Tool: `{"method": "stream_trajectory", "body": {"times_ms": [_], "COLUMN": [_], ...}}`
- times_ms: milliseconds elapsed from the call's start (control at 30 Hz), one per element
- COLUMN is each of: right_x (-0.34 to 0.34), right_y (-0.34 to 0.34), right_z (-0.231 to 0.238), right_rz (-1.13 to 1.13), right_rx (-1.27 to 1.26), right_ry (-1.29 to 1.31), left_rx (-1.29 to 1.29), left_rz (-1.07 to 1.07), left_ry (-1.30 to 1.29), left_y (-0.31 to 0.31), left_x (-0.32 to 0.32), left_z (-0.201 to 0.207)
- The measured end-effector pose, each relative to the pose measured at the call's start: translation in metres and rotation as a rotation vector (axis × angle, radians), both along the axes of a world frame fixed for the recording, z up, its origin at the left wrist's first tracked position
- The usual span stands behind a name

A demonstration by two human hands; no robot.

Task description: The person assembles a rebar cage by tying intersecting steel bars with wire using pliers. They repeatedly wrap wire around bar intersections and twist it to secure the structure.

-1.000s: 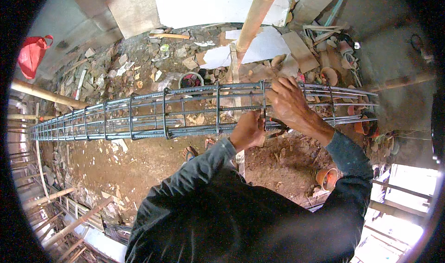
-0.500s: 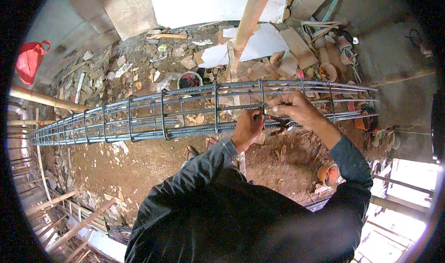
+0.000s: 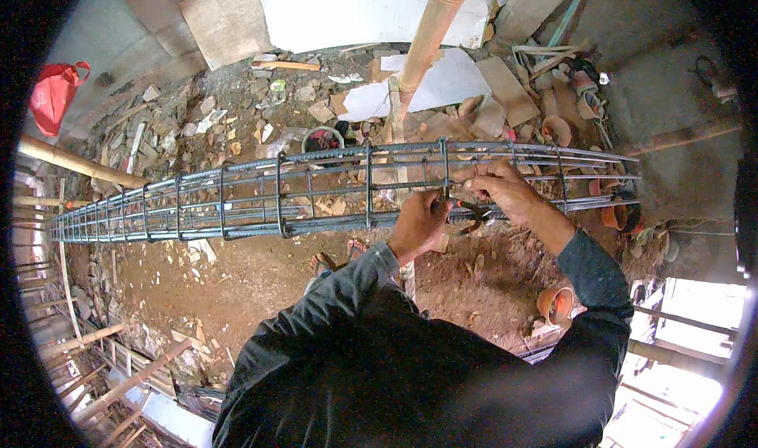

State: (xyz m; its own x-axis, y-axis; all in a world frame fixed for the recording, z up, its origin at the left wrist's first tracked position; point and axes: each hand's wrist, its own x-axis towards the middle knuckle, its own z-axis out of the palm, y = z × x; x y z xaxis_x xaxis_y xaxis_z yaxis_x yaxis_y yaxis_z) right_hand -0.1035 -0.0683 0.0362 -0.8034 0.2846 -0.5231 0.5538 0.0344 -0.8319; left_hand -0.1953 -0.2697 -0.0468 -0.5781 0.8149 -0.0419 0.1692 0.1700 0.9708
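Observation:
A long rebar cage of ribbed bars and square stirrups stretches across in front of me. At one stirrup right of the middle, both hands work close together. My left hand is closed against the cage's near side, its thumb and fingers pinched by the stirrup. From the right, my right hand reaches in with thumb and forefinger pinched together. Whatever is between the fingertips is too small to make out. Dark pincers with an orange spot show between the hands; which hand carries them I cannot tell.
A bamboo pole rises beyond the cage and another comes in from the left. Rubble and a bucket lie on the far side. An orange pot stands near my right elbow. A red bag hangs at far left.
Both hands stay at the same stirrup with small finger movements. The pincers between them show a little more plainly. The whole view has shifted slightly.

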Motion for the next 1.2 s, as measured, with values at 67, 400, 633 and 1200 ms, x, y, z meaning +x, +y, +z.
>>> {"method": "stream_trajectory", "body": {"times_ms": [67,400,633,1200], "right_x": [0.000,0.005,0.010,0.006], "right_y": [-0.001,-0.013,-0.015,-0.010], "right_z": [-0.001,-0.003,0.027,0.007], "right_rz": [-0.022,0.018,0.577,0.584], "right_rx": [0.049,0.229,0.908,1.170], "right_ry": [-0.005,0.183,0.372,0.341], "left_rx": [0.030,0.110,0.047,-0.179], "left_rz": [-0.025,0.006,0.000,-0.179], "left_ry": [-0.006,-0.188,-0.161,0.252], "left_y": [0.000,0.018,0.018,0.028], "left_x": [-0.002,-0.004,-0.007,-0.025], "left_z": [0.004,-0.014,-0.019,-0.021]}}
